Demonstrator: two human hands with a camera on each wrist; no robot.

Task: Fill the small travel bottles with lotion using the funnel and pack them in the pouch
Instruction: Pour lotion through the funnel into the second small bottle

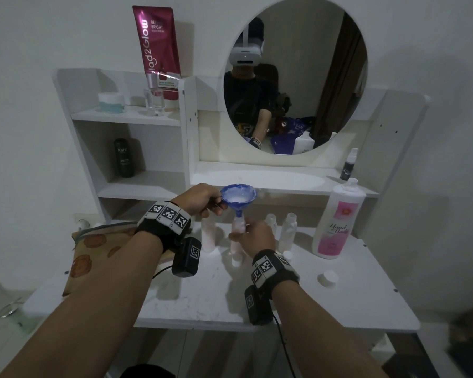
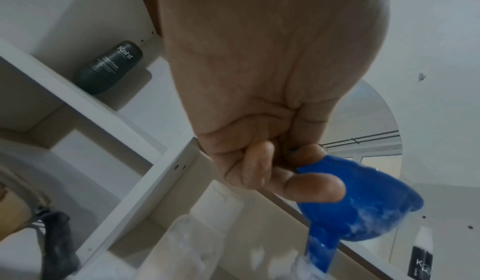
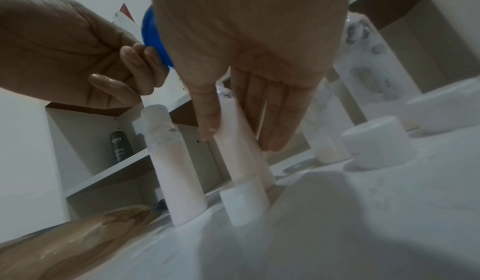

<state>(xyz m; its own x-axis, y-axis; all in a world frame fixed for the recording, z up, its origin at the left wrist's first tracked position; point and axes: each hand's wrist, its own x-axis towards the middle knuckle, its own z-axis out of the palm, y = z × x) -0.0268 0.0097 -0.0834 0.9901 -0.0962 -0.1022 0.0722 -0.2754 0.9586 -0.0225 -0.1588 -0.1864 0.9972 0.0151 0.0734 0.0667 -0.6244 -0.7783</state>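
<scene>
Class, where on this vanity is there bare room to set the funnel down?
Bare: tabletop front right, between the loose cap and front edge; the ledge under the mirror, left of the spray bottle. Crowded: mid-table, where the left hand holds the funnel on the travel bottle the right hand holds, among other bottles and caps. The pouch covers the left.

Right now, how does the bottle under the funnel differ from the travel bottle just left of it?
The funnel bottle has the blue funnel in its neck; the left bottle has an open neck. The right hand pinches the funnel bottle; the left bottle stands untouched. Both are upright on the table, uncapped, pale with lotion.
</scene>
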